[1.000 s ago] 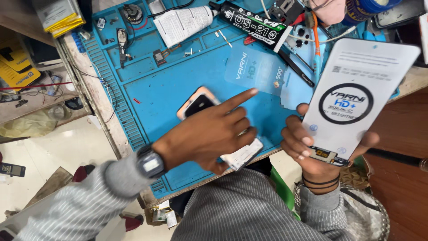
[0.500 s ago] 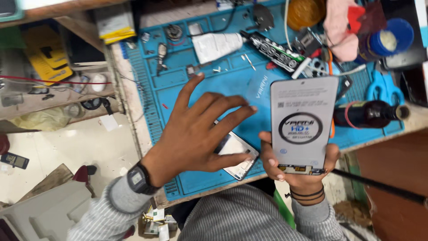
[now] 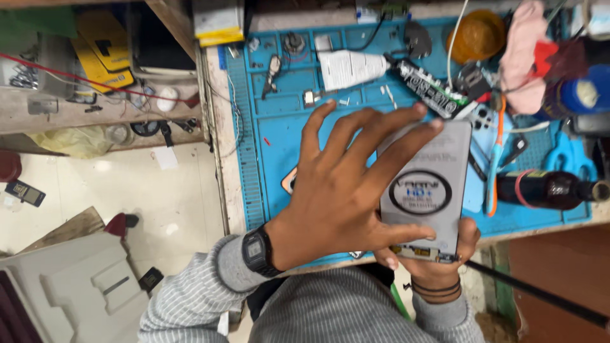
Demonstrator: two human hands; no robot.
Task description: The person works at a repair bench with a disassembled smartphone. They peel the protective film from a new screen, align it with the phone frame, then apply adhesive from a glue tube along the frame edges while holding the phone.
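My right hand [image 3: 438,257] holds a flat grey packet [image 3: 429,190] with a dark oval print by its lower end, upright over the blue work mat [image 3: 279,133]. My left hand [image 3: 346,184], with a black wristwatch on it, is spread wide and its fingertips rest on the packet's upper left edge. The thumb presses near the packet's lower part. A phone lying on the mat is almost hidden under my left palm; only a small corner [image 3: 289,181] shows.
On the mat lie a white tube [image 3: 352,67], a black printed box [image 3: 432,86], an orange tool [image 3: 495,159] and small parts. A dark bottle [image 3: 549,189] lies at the right edge. Shelves with yellow boxes [image 3: 105,47] stand left, above the floor.
My left hand rose from the phone on the mat and spread onto the packet. The packet came closer to my body and now stands more upright.
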